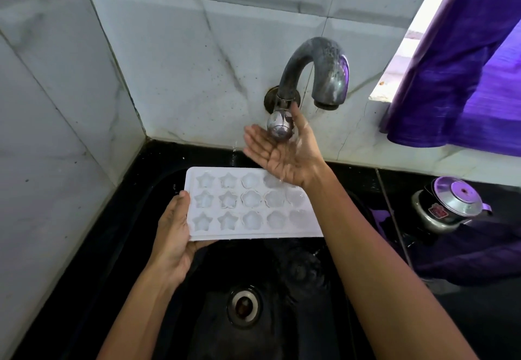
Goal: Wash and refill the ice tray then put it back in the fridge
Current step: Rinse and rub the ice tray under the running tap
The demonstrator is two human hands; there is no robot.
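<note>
1 ice tray (248, 204), 15 moulds | left hand (173, 235) holds | right hand (284, 151) at tap knob (280, 125)

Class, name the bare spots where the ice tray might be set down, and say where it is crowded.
Free: the black sink floor around the drain, and the black ledge left of the ice tray. Crowded: right counter with the pot; under the tap, the right hand.

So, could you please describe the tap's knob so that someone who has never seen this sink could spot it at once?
Start at the black sink in the tiled corner and look up to the curved tap on the wall. The knob hangs below the tap's wall mount, with the right hand open beneath it. Unlike the dull, dark spout, it is a rounded, shiny metal ball.
</note>
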